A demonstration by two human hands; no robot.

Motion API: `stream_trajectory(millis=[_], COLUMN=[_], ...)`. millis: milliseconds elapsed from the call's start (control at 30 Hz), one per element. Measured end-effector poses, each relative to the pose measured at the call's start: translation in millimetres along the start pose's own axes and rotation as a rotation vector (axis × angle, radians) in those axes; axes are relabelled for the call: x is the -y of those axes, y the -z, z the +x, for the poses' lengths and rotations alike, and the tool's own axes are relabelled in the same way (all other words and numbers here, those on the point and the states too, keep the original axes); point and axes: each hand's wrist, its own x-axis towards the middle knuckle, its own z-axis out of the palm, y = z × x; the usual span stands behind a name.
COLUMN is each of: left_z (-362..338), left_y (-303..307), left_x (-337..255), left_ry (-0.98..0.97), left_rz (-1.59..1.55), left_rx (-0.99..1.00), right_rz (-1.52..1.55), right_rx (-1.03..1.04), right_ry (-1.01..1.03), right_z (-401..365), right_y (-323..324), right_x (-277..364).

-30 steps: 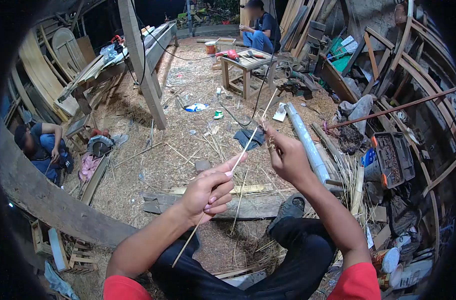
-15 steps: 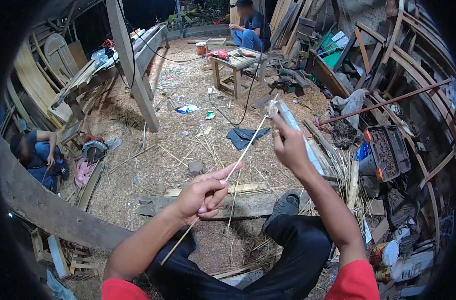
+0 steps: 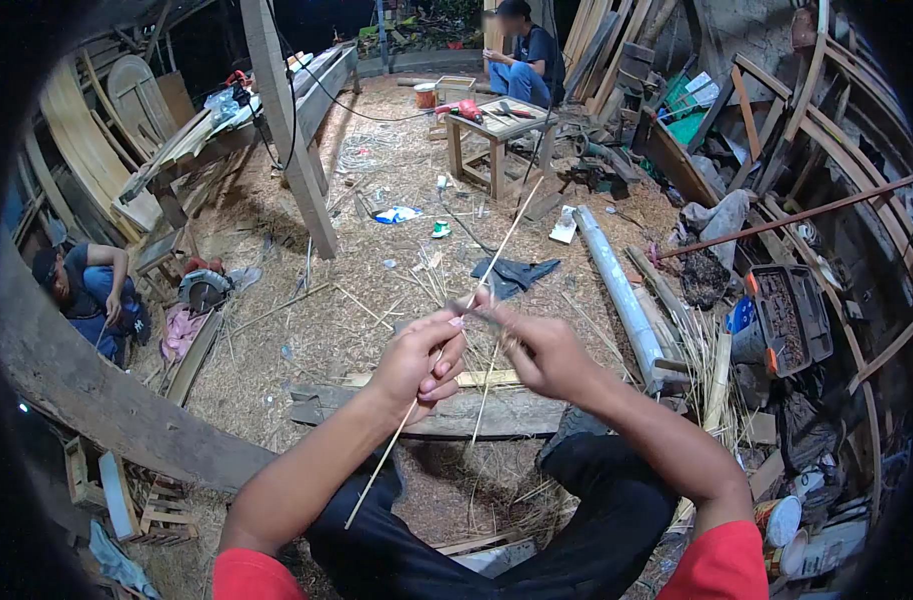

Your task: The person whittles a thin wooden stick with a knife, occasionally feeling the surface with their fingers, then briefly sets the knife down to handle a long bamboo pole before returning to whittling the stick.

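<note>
A thin bamboo stick [image 3: 512, 232] runs slantwise from my lap up past both hands. Wrapped around its middle, my left hand [image 3: 424, 362] is closed, and the stick's lower end sticks out below it over my thigh. My right hand [image 3: 547, 350] is closed just beside the left, gripping a small knife [image 3: 485, 314] whose dark, narrow blade lies against the stick near my left fingertips. The knife's handle is hidden inside the right hand.
A wooden plank [image 3: 517, 415] lies before my feet. Bamboo strips [image 3: 712, 385], a long pale beam [image 3: 617, 285] and an open toolbox [image 3: 787, 320] lie to the right. A small table [image 3: 502, 125] holds tools. Two people sit farther off, at left and back.
My right hand has come down and inward from the stick's far end to beside my left hand. The left hand keeps its grip, and the view has shifted slightly.
</note>
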Motion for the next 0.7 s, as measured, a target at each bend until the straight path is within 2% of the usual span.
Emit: stream_trajectory(millis=[100,167,267,367,400,500,533,633,700], left_z=[-4.8,-9.8,-13.7,-15.5,-16.2,-16.0,-14.5,-18.6,-19.1], left_y=[1.8,-3.1,-4.9,-8.1,-8.3,-5.4,-1.9,-8.3,-10.3], left_x=[-2.4,-5.5,-3.1,-0.3,-0.4,-5.3,-3.3,-6.2,-4.8], left_ry=[0.037,0.028,0.039,0.058,0.058,0.109,0.129,0.088,0.11], left_rz=[-0.122,-0.122,-0.098,-0.109,-0.124,-0.243,-0.301,-0.249,-0.223], left_rx=[0.024,0.092,0.146,0.169,0.171,0.081,0.072,0.249,0.242], right_rz=[0.029,0.008,-0.006,-0.125,-0.011,-0.029,-0.054,-0.133,-0.113], right_rx=[0.032,-0.082,-0.135,-0.179,-0.121,-0.056,-0.08,-0.139,-0.161], right_ry=[0.013,0.011,-0.205,-0.141,-0.097,0.194,0.165,0.083,-0.077], right_z=[1.8,10.5,16.6,12.9,11.4,1.5,1.5,8.6,11.2], right_y=[-4.7,-4.3,10.9,16.5,17.9,-1.9,-0.3,11.0,19.7], right_x=[17.1,9.3,6.1,-10.9,-2.4,9.7,8.9,4.1,3.7])
